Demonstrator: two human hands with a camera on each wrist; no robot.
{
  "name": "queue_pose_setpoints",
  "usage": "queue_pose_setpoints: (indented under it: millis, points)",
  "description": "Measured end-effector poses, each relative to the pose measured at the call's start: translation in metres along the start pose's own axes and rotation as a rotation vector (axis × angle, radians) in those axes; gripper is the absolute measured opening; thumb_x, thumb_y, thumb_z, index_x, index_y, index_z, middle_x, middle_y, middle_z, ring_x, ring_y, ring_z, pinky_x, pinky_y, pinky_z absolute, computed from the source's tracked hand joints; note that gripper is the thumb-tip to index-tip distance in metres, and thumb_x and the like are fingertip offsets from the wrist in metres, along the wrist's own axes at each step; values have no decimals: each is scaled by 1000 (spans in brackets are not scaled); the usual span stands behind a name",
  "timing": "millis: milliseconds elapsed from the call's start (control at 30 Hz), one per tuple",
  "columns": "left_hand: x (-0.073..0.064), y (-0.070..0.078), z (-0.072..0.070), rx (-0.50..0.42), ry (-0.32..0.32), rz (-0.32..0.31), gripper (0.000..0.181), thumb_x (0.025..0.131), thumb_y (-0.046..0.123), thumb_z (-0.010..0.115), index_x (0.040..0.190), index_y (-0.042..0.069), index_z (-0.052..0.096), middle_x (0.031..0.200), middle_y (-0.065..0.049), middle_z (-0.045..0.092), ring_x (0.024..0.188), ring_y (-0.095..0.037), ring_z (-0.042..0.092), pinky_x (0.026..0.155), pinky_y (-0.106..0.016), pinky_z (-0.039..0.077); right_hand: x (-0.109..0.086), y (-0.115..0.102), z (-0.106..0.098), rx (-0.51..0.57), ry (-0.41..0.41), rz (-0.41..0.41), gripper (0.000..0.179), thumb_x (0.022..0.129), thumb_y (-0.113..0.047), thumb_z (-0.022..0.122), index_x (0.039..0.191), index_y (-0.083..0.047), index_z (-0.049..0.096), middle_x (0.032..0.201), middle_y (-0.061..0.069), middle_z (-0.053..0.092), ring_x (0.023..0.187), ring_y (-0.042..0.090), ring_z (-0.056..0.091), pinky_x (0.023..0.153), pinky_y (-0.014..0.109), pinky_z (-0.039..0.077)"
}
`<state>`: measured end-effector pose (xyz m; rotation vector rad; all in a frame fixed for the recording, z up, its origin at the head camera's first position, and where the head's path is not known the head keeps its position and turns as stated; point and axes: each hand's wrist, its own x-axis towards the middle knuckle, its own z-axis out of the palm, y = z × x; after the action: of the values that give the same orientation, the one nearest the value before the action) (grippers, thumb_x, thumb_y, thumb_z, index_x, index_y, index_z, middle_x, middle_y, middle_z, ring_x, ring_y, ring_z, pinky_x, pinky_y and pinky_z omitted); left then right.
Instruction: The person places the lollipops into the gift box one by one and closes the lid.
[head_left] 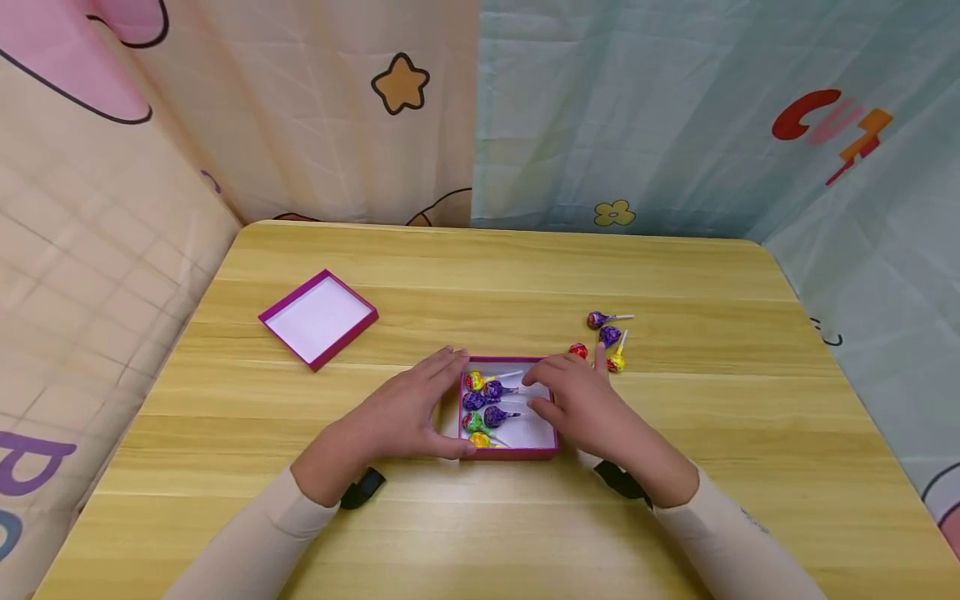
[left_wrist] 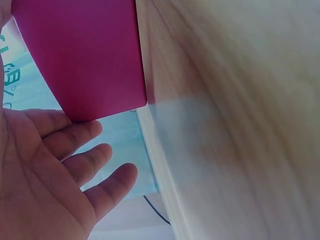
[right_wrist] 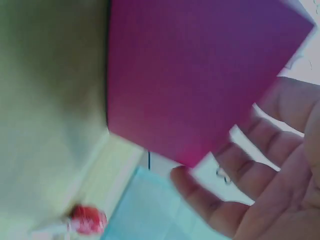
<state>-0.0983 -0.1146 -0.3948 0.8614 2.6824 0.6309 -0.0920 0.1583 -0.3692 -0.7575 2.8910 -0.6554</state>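
Note:
A magenta box with a pale inside stands on the table, holding several lollipops in purple, yellow and green wrappers along its left half. My left hand grips its left end, thumb at the near corner and fingers at the far corner. In the left wrist view, fingertips touch the corner of the box's side wall. My right hand reaches over the right wall, fingers loosely bent above the bare part of the box floor, no lollipop visible in them. The right wrist view shows its other fingers beside the outer wall.
Right of the box lie several loose lollipops: purple ones, a yellow one and a red one, close by the right hand. The box lid rests inside-up at the table's left. Printed curtains hang behind the table.

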Motion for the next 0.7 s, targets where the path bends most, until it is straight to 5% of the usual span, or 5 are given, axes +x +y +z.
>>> queue_pose_setpoints:
  millis: [167,267,400,700]
  points:
    - [0,0,0,-1,-11,0,119,71,82,63,160,16,21,164,-2,19,150,-22,16,114,-50,29,-2,20,-22,80,110,1,13,92,-14,72,105,-13,70,110,2,68,114,28,57,109,73,-3]
    - [0,0,0,-2,-18,-2,118,71,82,64,160,17,21,165,-2,18,150,-21,15,114,-51,29,-3,40,-34,113,159,-9,14,91,-8,72,104,-10,70,106,3,68,108,29,58,112,63,17]
    - [0,1,0,1,-20,-5,118,71,81,64,160,17,21,165,-2,18,150,-21,16,114,-51,30,-5,71,-45,136,168,5,15,92,-4,69,106,-8,69,112,9,66,110,32,57,99,54,41]
    - [0,2,0,-1,-3,1,118,71,81,65,160,17,21,164,1,19,150,-19,14,114,-49,29,-11,127,-49,169,138,112,17,98,-6,62,114,-4,66,121,17,64,118,39,56,99,60,42]
